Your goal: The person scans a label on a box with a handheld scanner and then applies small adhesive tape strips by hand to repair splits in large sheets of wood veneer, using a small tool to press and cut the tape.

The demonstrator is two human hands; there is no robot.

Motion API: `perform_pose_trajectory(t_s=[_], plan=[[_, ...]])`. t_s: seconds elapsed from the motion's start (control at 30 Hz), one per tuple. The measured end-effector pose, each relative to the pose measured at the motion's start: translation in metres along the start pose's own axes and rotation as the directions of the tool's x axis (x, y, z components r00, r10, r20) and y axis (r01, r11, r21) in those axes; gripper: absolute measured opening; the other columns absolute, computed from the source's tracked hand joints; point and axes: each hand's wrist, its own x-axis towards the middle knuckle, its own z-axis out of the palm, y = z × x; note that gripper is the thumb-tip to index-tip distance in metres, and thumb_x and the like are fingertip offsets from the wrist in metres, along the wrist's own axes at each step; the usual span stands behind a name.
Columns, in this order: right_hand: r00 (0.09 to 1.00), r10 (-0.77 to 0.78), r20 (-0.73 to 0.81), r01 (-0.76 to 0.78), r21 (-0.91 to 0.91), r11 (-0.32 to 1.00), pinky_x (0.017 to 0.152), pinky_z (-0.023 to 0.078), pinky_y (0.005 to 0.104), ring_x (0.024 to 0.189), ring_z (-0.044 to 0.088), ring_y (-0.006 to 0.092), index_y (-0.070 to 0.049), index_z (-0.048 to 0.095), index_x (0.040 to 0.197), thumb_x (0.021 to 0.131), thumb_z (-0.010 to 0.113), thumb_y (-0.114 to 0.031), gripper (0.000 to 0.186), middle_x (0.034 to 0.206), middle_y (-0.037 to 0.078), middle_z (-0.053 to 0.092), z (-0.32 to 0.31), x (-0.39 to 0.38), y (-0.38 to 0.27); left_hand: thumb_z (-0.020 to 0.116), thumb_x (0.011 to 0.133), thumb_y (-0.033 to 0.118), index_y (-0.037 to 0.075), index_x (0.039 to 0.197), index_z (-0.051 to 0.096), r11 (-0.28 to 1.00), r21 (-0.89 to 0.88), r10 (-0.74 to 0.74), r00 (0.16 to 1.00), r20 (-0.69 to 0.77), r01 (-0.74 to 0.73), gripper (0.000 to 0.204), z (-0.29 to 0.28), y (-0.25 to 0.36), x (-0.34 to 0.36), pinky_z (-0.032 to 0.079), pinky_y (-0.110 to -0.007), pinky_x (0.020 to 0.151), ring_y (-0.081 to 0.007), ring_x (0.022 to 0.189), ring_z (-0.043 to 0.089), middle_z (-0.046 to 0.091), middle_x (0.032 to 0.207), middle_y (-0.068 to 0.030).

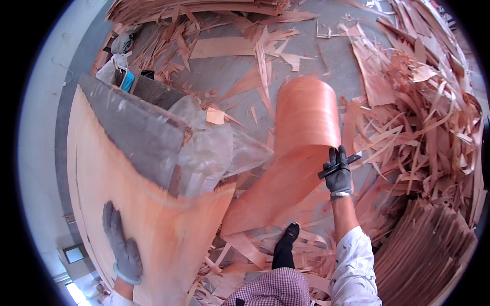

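As left hand [120,250] lies flat on sheet [168,239], right hand [338,178] holds black tool [353,158] by reddish roll's [309,112] edge — floor [311,45] beyond

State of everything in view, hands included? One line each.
Left hand: gloved, open, laid on the pale sheet
Right hand: gloved, holding the black tool
Black tool: held across the fingers
Pale sheet: spread out, upper edge ragged
Reddish sheet: curled over at its far end
Clear plastic: crumpled
Wood scraps: heaped, tangled
Lower-right sheets: stacked
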Motion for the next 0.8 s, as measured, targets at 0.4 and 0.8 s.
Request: perform_pose_trajectory(t_s=[0.4, 0.8], plan=[[0.875, -0.249, 0.415, 0.308, -0.080, 0.948, 0.066, 0.055, 0.0297, 0.122, 0.044, 0.0184, -0.011, 0.041, 0.132, 0.094, 0.044, -0.018, 0.038, 0.128, 0.006, 0.049, 0.185, -0.250, -0.149, 0.050, 0.085, 0.026, 0.001, 0.131, 0.040, 0.986, -0.040, 0.139, 0.931, -0.339, -0.162, 0.053, -0.013, -0.007, -0.022, 0.022, -0.047, 0.106, -0.0360, 0.128, 0.031, 0.036, 0.137, -0.0195], [0.888, -0.164, 0.429, 0.281, -0.227, 0.932, 0.067, 0.053, 0.0311, 0.122, 0.043, 0.0219, -0.010, 0.038, 0.134, 0.094, 0.043, -0.012, 0.040, 0.135, 0.009, 0.041, 0.092, -0.634, -0.062, 0.051, 0.086, 0.052, 0.002, 0.097, 0.059, -0.367, -0.581, 0.533, 0.676, 0.509, 0.726, 0.052, 0.036, 0.137, -0.289, 0.052, -0.036, 0.074, -0.0253, 0.082, 0.063, 0.063, 0.094, -0.0139]])
